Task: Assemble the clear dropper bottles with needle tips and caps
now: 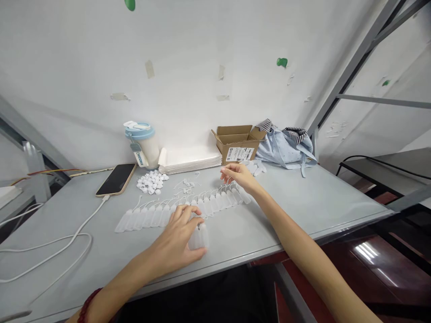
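Note:
My left hand (180, 235) is closed around a small translucent plastic bottle (199, 236) near the table's front edge. A long row of the same small bottles (161, 214), each with a thin white string, lies across the grey table (303, 202). At the row's right end my right hand (237, 176) hovers with fingers pinched together; whether anything is in them I cannot make out. A pile of small white caps (151, 182) sits behind the row, with loose white strings (186, 184) beside it.
A phone (116, 179) on a white cable (67, 242) lies at the back left. Behind stand a blue-lidded cup (143, 143), a stack of white sheets (190, 162), an open cardboard box (237, 143) and a light blue bag (286, 148). A metal frame (353, 67) rises on the right.

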### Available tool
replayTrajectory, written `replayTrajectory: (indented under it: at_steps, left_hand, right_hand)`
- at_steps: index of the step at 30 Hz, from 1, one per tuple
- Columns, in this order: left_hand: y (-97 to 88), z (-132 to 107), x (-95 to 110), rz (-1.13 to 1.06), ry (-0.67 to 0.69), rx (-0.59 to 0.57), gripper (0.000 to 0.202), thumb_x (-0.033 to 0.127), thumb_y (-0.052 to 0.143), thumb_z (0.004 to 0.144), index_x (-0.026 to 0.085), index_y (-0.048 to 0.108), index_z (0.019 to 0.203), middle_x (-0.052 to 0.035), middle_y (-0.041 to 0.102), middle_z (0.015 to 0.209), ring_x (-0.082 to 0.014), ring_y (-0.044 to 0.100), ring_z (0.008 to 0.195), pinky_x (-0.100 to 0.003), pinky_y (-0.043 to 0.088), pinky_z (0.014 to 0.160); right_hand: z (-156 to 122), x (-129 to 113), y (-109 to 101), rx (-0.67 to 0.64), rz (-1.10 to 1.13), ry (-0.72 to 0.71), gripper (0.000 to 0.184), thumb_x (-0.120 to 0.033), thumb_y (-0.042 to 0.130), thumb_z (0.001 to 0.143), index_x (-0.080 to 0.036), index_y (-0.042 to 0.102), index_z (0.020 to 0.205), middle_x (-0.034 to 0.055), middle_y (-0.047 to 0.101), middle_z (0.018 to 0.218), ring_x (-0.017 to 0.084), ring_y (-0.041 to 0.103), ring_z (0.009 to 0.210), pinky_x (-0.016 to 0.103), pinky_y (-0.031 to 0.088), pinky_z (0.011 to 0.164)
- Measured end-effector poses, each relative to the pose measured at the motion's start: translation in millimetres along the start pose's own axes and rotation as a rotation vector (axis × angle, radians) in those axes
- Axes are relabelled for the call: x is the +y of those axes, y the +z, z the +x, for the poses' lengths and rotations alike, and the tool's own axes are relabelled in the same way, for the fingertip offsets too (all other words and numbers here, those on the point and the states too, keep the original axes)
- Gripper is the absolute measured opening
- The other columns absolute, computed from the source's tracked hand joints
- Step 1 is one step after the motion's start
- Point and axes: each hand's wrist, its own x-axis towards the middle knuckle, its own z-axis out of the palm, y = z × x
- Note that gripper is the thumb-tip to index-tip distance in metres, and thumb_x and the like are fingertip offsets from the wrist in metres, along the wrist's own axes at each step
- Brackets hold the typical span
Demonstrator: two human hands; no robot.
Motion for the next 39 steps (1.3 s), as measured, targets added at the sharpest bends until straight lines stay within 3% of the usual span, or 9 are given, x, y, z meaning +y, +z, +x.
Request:
replayTrajectory:
  at_steps: [9,13,17,19,22,29,36,39]
  left_hand:
    - [-4.0,-2,-2,-0.013,0.020,-0.024,0.042,0.038,0.068,0.073,0.019,0.056,0.108,-0.0102,0.046,0.120,-0.0303,0.035,0.116,-0.047,0.040,0.096]
    - [-13.1,4,-8,-0.033,-0.029,0.054,0.043,0.045,0.062,0.077,0.022,0.056,0.112,-0.0094,0.047,0.123,-0.0300,0.035,0.119,-0.046,0.041,0.095]
    - [-28.9,32,-32,-0.003,-0.144,0.247,0.031,0.039,0.046,0.085,0.021,0.060,0.105,-0.0082,0.056,0.114,-0.0286,0.041,0.115,-0.043,0.044,0.091]
    - [-37.0,51,-50,0.079,-0.220,0.335,0.026,0.032,0.043,0.083,0.020,0.063,0.096,-0.0072,0.062,0.105,-0.0281,0.048,0.106,-0.042,0.045,0.087]
    - [-44.4,71,-73,0.131,-0.234,0.379,0.023,0.021,0.043,0.076,0.019,0.065,0.085,-0.0073,0.066,0.092,-0.0286,0.053,0.100,-0.045,0.041,0.092]
    - [-31.2,66,-93,0.131,-0.156,0.344,0.029,0.021,0.041,0.077,0.018,0.067,0.087,-0.0088,0.067,0.092,-0.0291,0.054,0.098,-0.043,0.043,0.089]
    - [-21.4,59,-89,0.089,-0.129,0.273,0.037,0.021,0.034,0.084,0.020,0.066,0.103,-0.0082,0.063,0.089,-0.0272,0.053,0.096,-0.039,0.045,0.084]
    - [-19.0,58,-86,0.072,-0.111,0.254,0.039,0.024,0.032,0.087,0.021,0.066,0.105,-0.0079,0.062,0.087,-0.0273,0.053,0.095,-0.040,0.045,0.083]
  right_hand:
    - [2,3,-3,0.016,-0.095,-0.029,0.032,-0.047,0.061,0.079,-0.015,0.061,0.076,0.0042,0.069,0.071,0.010,0.060,0.053,0.022,0.047,0.052]
    - [5,7,-9,0.072,-0.197,-0.053,0.031,-0.046,0.057,0.081,-0.015,0.061,0.076,0.0055,0.070,0.073,0.012,0.062,0.055,0.023,0.048,0.052]
    - [12,15,-22,0.222,-0.387,-0.091,0.023,-0.037,0.054,0.083,-0.016,0.061,0.077,0.0056,0.070,0.073,0.015,0.063,0.062,0.026,0.049,0.060]
    - [16,20,-32,0.326,-0.517,-0.110,0.014,-0.027,0.055,0.081,-0.016,0.061,0.075,0.0064,0.069,0.075,0.018,0.064,0.071,0.031,0.048,0.070]
    - [20,30,-49,0.428,-0.702,-0.111,0.010,-0.016,0.053,0.078,-0.016,0.063,0.075,0.0092,0.069,0.085,0.021,0.063,0.080,0.034,0.045,0.078]
    - [24,52,-74,0.429,-0.995,-0.045,0.021,-0.010,0.055,0.075,-0.015,0.067,0.092,0.0124,0.068,0.103,0.024,0.059,0.099,0.033,0.042,0.087]
    - [23,56,-82,0.400,-1.131,-0.016,0.026,-0.012,0.051,0.079,-0.013,0.066,0.101,0.0148,0.064,0.113,0.026,0.056,0.107,0.033,0.041,0.087]
    - [20,52,-89,0.414,-1.176,0.010,0.033,-0.005,0.047,0.077,-0.012,0.066,0.102,0.0149,0.064,0.114,0.025,0.057,0.104,0.033,0.041,0.087]
